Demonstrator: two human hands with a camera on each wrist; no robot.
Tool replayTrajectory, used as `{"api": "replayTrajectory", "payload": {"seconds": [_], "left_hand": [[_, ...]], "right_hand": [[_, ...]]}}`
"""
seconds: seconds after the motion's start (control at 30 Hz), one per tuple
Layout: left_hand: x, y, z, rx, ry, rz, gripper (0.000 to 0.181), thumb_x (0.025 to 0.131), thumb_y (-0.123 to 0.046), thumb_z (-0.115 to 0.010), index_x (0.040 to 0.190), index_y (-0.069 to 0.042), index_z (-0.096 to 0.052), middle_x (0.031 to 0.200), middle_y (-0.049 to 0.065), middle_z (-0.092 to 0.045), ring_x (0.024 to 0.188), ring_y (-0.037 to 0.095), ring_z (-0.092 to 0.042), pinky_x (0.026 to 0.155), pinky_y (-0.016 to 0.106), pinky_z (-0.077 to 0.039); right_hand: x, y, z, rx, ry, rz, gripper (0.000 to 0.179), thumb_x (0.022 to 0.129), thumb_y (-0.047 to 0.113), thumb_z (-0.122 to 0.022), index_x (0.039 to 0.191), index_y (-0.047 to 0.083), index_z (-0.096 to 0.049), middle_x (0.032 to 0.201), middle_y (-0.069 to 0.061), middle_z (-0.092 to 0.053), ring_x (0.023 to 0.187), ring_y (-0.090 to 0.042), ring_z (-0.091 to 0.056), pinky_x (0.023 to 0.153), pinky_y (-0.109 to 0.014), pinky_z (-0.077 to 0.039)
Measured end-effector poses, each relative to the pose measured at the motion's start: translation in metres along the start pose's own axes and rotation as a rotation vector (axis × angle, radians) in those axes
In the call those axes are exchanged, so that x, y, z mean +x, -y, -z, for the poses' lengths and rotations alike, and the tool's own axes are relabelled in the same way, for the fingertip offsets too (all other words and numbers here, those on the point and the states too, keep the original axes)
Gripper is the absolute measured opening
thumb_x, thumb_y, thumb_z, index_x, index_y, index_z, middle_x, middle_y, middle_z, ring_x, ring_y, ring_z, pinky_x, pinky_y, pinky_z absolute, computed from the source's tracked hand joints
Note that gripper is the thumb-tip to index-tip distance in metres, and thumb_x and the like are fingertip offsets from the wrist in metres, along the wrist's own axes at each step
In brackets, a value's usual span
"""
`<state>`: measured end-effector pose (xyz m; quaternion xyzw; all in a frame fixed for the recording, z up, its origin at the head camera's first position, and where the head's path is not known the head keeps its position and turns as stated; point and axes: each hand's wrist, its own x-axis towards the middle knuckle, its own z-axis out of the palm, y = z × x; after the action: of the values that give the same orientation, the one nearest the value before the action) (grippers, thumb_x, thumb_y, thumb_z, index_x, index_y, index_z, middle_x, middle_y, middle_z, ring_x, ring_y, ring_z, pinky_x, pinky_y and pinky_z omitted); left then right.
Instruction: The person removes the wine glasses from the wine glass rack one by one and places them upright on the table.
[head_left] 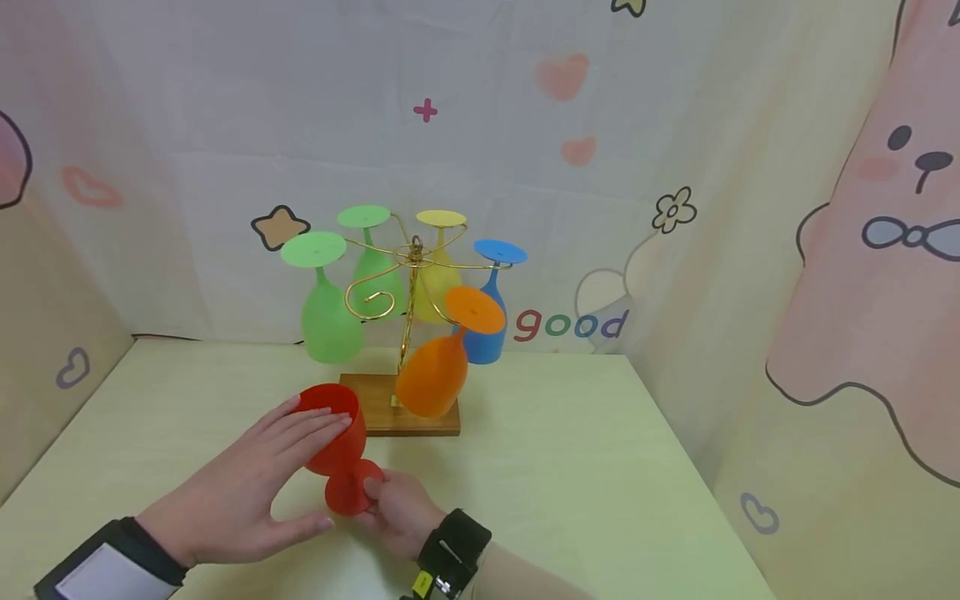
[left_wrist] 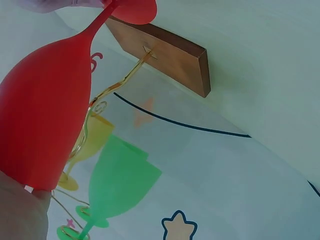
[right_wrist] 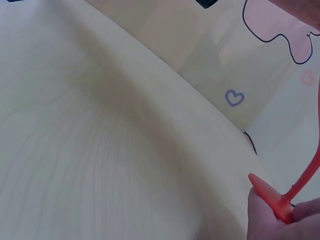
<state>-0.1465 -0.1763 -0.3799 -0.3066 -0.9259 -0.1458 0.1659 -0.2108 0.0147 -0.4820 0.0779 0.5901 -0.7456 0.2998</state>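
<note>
A red plastic goblet (head_left: 335, 433) is held tilted above the pale table (head_left: 570, 467), its mouth toward the rack. My left hand (head_left: 322, 471) lies with straight fingers along the bowl, its thumb spread below. A left fingertip (left_wrist: 20, 215) touches the red goblet (left_wrist: 40, 125) at its rim. My right hand (head_left: 375, 504) pinches the goblet's round foot (head_left: 351, 490). In the right wrist view the red foot (right_wrist: 272, 197) sits between my fingertips (right_wrist: 260, 220).
Just behind stands a gold wire rack (head_left: 408, 283) on a wooden base (head_left: 375, 417). Two green goblets (head_left: 330, 321), a yellow one (head_left: 438, 287), a blue one (head_left: 491, 333) and an orange one (head_left: 435, 371) hang upside down from it. Cartoon-printed cloth walls close in the table.
</note>
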Motion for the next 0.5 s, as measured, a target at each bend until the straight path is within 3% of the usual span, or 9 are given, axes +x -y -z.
{"api": "replayTrajectory", "payload": {"seconds": [0.1,0.27,0.5], "left_hand": [[0.0002,0.0001,-0.0027,0.005,-0.01,0.004,0.07,0.076,-0.055,-0.07,0.133,-0.017,-0.053,0.128,-0.004,-0.058,0.12,0.014,-0.043,0.107,0.053,-0.032],[0.0025,0.0013,-0.0063,0.013,-0.049,-0.054,0.039,0.075,-0.02,-0.077,0.109,-0.017,-0.06,0.097,-0.01,-0.062,0.092,0.007,-0.047,0.091,0.041,-0.037],[0.0052,0.0015,-0.006,-0.018,-0.064,-0.057,0.031,0.076,-0.013,-0.076,0.097,-0.025,-0.058,0.085,-0.019,-0.055,0.08,0.001,-0.043,0.082,0.033,-0.035]], "right_hand": [[0.0006,-0.0006,-0.0004,-0.001,0.001,-0.007,0.035,0.095,0.017,-0.056,0.124,-0.002,-0.057,0.111,-0.011,-0.069,0.091,-0.022,-0.064,0.094,-0.042,-0.053],[0.0017,-0.002,-0.0007,-0.024,-0.007,-0.028,0.034,0.094,0.016,-0.057,0.123,-0.001,-0.058,0.109,-0.01,-0.069,0.089,-0.022,-0.064,0.094,-0.043,-0.053],[0.0031,-0.0018,0.0025,-0.072,0.001,0.007,0.034,0.094,0.02,-0.057,0.122,0.001,-0.057,0.107,-0.009,-0.069,0.087,-0.022,-0.063,0.091,-0.041,-0.056]]}}
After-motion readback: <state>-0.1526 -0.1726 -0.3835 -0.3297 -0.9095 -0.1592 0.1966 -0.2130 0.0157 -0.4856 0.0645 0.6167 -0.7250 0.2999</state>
